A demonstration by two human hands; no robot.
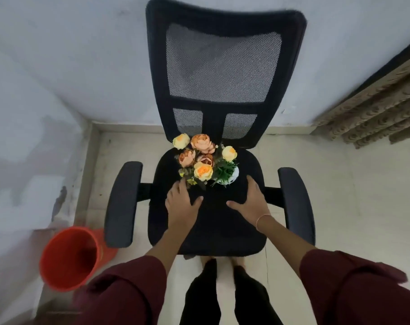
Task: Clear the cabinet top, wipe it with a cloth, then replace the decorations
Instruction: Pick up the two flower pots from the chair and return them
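Indoors, flowers (pixel 205 158) on black chair (pixel 213 221).

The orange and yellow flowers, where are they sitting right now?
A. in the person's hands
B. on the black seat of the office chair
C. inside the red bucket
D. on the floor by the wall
B: the orange and yellow flowers stand on the black seat of the office chair, near its mesh back, while the left hand and the right hand are open just in front of them, holding nothing.
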